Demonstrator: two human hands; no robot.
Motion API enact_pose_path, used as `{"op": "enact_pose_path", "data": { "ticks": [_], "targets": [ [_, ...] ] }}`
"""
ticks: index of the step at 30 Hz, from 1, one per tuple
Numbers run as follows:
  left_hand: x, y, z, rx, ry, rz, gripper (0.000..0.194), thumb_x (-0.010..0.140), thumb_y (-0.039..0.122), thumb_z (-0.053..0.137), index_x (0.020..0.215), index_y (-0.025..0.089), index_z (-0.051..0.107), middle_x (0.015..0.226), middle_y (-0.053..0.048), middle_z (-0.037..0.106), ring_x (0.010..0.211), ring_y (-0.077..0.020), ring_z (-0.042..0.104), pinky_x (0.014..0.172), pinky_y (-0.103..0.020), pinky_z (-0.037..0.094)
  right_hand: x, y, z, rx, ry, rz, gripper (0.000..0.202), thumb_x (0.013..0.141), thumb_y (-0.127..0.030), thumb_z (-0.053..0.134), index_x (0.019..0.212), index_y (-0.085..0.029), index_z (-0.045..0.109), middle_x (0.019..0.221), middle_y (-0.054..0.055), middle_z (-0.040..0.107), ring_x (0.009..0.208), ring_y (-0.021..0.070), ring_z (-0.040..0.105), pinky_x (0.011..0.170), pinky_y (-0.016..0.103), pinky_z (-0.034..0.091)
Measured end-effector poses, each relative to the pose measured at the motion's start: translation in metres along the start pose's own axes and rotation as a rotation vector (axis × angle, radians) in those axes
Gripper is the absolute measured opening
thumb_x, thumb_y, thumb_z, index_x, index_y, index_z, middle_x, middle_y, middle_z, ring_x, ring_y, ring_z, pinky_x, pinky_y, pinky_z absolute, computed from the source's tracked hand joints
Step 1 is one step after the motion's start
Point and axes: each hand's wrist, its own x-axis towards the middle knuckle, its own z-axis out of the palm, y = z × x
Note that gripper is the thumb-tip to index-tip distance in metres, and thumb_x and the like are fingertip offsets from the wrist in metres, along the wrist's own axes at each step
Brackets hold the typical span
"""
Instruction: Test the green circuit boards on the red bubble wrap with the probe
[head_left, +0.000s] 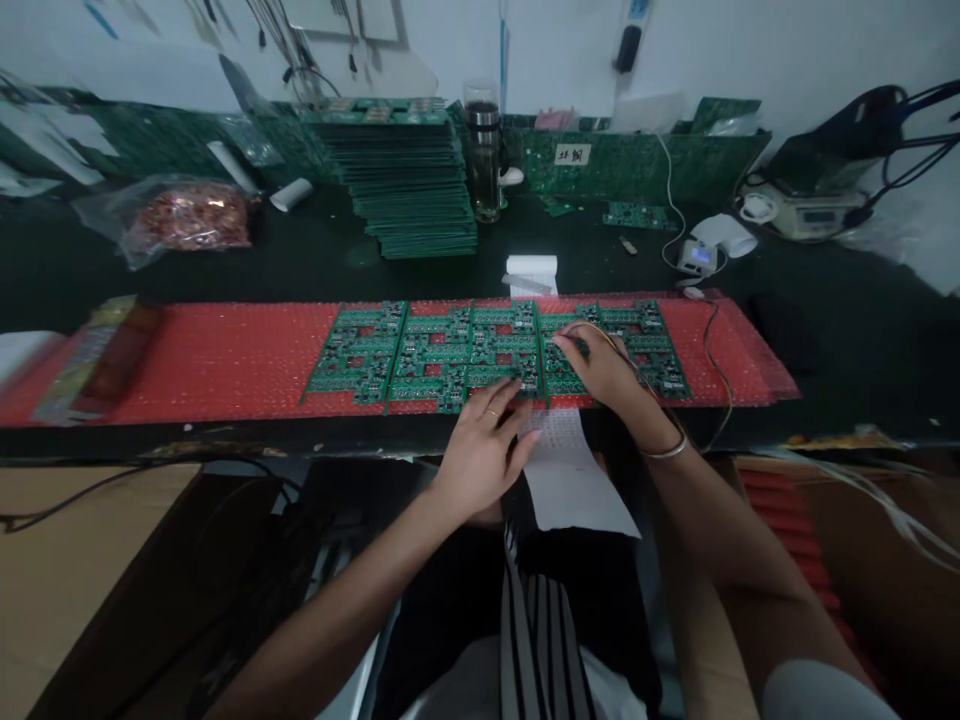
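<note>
Several green circuit boards [360, 350] lie side by side on red bubble wrap [232, 350]. My left hand [484, 440] rests with its fingers apart at the front edge of the middle boards, holding nothing. Over the boards to the right, my right hand [600, 365] pinches the end of a thin cable [718, 375], its fingertips close to the board surface. The cable runs behind my wrist towards a small device with a lit display [699, 257]. A printed paper sheet [574, 475] hangs below the table edge between my hands.
Behind the wrap stand a tall stack of green boards [412, 190] and a bottle [486, 160]. A bag of copper-coloured parts [193, 215] lies at the back left, a yellow-and-brown block [101, 355] at the left. A paper roll [531, 265] sits behind the boards; a scale [810, 215] is back right.
</note>
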Motion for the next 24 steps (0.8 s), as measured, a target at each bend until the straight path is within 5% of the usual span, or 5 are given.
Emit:
{"op": "enact_pose_path", "data": {
  "ticks": [4,10,15,17,24],
  "targets": [
    [-0.001,0.005,0.009,0.118,-0.052,-0.058,0.054,0.095,0.049,0.053,0.137,0.015,0.055,0.155,-0.019,0.037,0.146,-0.0419,0.027,0.113,-0.062,0.033,-0.01,0.012,-0.002,-0.033,-0.013,0.005,0.031,0.1,-0.048,0.043,0.094,-0.024,0.062,0.099,0.007,0.072,0.096,0.0211,0.066,0.091,0.035,0.048],
    [0.0,0.003,0.013,0.077,-0.106,-0.051,0.059,0.093,0.051,0.057,0.138,0.014,0.053,0.154,-0.02,0.037,0.146,-0.0418,0.026,0.113,-0.062,0.033,-0.007,0.016,0.0,-0.051,-0.015,0.085,0.031,0.098,-0.05,0.044,0.092,-0.025,0.062,0.099,0.006,0.071,0.096,0.0221,0.065,0.09,0.037,0.047],
    [-0.006,0.011,0.005,-0.214,-0.18,0.057,0.023,0.092,0.032,0.063,0.109,0.017,0.066,0.12,-0.011,0.064,0.114,-0.0263,0.057,0.101,-0.046,0.05,-0.005,0.016,-0.004,-0.062,0.031,0.128,0.033,0.097,-0.052,0.046,0.089,-0.024,0.061,0.097,0.008,0.07,0.095,0.0247,0.063,0.09,0.039,0.045],
    [-0.011,0.015,0.008,-0.268,-0.212,0.054,0.018,0.088,0.026,0.068,0.102,0.016,0.067,0.105,-0.009,0.065,0.101,-0.0235,0.06,0.093,-0.041,0.055,-0.006,0.015,-0.005,-0.051,0.035,0.124,0.034,0.097,-0.052,0.045,0.088,-0.024,0.061,0.097,0.008,0.07,0.096,0.0247,0.063,0.091,0.039,0.045],
    [-0.027,0.021,0.033,-0.252,0.04,-0.034,0.016,0.092,0.024,0.063,0.107,0.018,0.066,0.103,-0.008,0.062,0.097,-0.0217,0.059,0.085,-0.039,0.057,-0.009,0.017,-0.004,0.013,0.009,0.123,0.032,0.098,-0.051,0.045,0.089,-0.024,0.06,0.1,0.006,0.07,0.097,0.023,0.065,0.093,0.038,0.045]
  ]
}}
